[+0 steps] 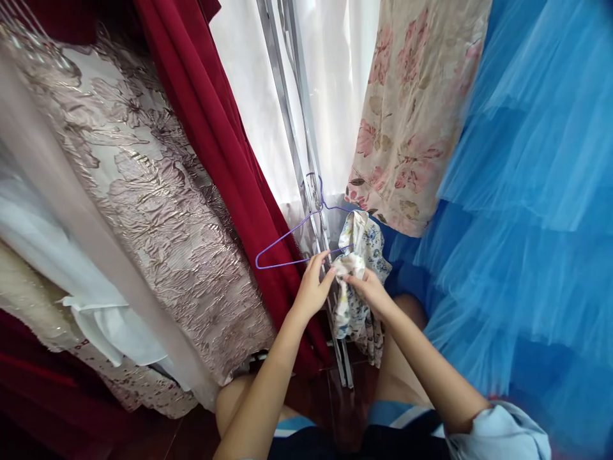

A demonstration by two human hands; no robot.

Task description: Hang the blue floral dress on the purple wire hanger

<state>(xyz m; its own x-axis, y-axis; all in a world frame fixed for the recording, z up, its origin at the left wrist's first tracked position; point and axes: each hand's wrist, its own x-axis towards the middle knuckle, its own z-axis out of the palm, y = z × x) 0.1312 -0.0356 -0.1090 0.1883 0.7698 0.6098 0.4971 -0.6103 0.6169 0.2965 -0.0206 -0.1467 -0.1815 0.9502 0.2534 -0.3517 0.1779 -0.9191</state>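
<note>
A small white garment [357,306] with blue and yellow flowers hangs from the right arm of a purple wire hanger [282,246]. The hanger's left arm is bare, and its hook is at the metal rack. My right hand [372,291] pinches the bunched upper fabric of the garment, thumb pointing left. Just across from it, my left hand [316,284] grips the left edge of the same fabric between thumb and fingers, close to the hanger's lower bar. Part of the garment hangs down below both hands.
A metal clothes rack [297,128] stands in front of white curtains [340,96]. Dark red cloth [211,128] and a pink textured dress [167,223] hang at left. A pink-flowered garment [407,140] and blue tulle layers [536,191] hang at right. Below is dark tiled floor [342,409].
</note>
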